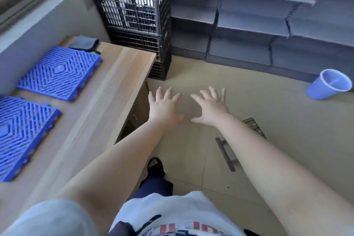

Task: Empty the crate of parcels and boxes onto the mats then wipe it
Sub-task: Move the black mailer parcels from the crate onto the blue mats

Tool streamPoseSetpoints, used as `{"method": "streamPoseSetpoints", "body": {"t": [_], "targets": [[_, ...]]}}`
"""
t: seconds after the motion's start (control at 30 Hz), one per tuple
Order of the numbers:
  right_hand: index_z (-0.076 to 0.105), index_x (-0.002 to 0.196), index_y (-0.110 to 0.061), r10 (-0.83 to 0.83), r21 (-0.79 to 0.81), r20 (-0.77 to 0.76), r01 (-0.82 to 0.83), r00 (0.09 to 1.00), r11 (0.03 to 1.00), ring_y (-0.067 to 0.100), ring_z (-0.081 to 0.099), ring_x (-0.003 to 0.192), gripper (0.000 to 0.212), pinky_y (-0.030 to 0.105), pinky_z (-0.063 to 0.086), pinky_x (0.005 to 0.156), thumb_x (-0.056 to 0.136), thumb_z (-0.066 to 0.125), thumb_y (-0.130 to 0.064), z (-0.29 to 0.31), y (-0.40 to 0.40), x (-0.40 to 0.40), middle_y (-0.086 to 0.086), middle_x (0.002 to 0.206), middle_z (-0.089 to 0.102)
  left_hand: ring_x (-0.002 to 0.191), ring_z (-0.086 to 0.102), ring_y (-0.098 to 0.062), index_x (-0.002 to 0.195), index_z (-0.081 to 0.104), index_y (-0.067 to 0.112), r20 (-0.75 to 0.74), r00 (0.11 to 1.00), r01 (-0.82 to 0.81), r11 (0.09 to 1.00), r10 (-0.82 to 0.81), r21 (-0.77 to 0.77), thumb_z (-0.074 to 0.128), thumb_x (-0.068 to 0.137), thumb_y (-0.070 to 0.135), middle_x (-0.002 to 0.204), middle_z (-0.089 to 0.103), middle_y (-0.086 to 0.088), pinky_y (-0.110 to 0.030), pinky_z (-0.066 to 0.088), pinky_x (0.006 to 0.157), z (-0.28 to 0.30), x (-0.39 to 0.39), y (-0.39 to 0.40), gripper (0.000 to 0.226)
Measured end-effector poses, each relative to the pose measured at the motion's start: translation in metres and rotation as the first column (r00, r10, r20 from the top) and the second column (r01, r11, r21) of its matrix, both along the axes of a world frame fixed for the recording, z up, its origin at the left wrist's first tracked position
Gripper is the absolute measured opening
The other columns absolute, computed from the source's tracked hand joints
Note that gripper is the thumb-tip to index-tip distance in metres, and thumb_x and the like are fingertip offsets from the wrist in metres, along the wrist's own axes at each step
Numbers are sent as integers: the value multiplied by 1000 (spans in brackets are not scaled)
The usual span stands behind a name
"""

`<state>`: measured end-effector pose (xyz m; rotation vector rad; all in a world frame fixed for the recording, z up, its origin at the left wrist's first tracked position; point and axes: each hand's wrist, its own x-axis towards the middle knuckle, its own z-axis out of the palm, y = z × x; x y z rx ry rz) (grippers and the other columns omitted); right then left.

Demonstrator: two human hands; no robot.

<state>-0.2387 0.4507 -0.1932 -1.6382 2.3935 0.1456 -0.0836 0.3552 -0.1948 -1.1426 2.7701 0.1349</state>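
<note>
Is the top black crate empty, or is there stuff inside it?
Not empty. Through the slatted wall of the top black crate, white and dark shapes show inside. What they are is too blurred to tell.

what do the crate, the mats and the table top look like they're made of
Crate: looks like black moulded plastic, matt, with slotted lattice walls. Mats: blue plastic by the look, slightly glossy, an open grid of ridges. Table top: pale wood or wood-look laminate; long grain lines show, but the frame cannot tell which. Smooth, low sheen.
</note>
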Motion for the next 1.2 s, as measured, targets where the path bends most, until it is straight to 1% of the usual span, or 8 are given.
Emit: {"method": "streamPoseSetpoints", "body": {"t": [0.23,0.37,0.57,0.67,0.77,0.93,1.07,1.2], "targets": [[18,155,-38,-123,13,152,123,981,992,32,2,150,93,49,8,122,79,67,-60,-23,-99,-41,3,164,14,149,5,-38,152,21,40,14,1000,-21,995,20,95,54,81,67,164,12,-5,-60,8,118,-29,-51,-109,83],[21,154,-39,-186,-2,242,192,952,981,29,12,148,90,43,15,121,79,69,-58,-18,-182,-75,0,163,18,147,12,-38,152,20,41,-8,996,-90,983,93,161,56,78,72,164,11,-5,-56,21,113,-30,-93,-189,88],[21,154,-39,-214,0,178,218,960,976,32,12,146,90,51,12,120,80,69,-56,-12,-289,-124,2,163,14,144,19,-36,151,26,40,-49,983,-169,974,178,151,56,77,72,162,18,-5,-55,21,113,-32,-134,-295,86],[19,154,-39,-183,24,189,182,965,983,33,11,147,90,54,11,120,81,70,-53,-10,-333,-148,2,163,16,144,20,-35,150,29,40,-87,972,-204,967,219,150,59,77,71,160,23,-4,-54,21,113,-31,-159,-340,85],[20,153,-38,-157,13,210,157,965,987,32,23,141,88,53,15,119,82,70,-51,-10,-371,-176,1,157,27,139,27,-33,146,36,38,-141,952,-251,956,272,155,62,75,70,154,33,-3,-53,22,111,-28,-189,-377,82],[26,153,-35,-60,-33,184,67,981,997,32,15,144,85,59,10,118,82,71,-49,-11,-443,-243,3,158,23,138,29,-32,145,38,38,-172,931,-309,946,323,101,63,74,68,151,37,-4,-54,25,112,-23,-251,-446,80],[26,152,-35,78,-108,125,-65,989,992,33,13,146,83,59,6,119,82,69,-50,-5,-515,-311,3,159,24,138,30,-34,143,40,38,-254,847,-465,882,468,76,65,76,65,150,38,-5,-54,25,111,-12,-301,-512,76],[25,153,-34,212,-148,140,-191,967,970,34,10,147,83,60,4,120,84,69,-47,16,-592,-376,4,159,23,137,30,-34,143,41,37,-268,763,-593,802,588,72,65,77,64,150,37,-6,-54,25,111,10,-351,-575,76]]}}
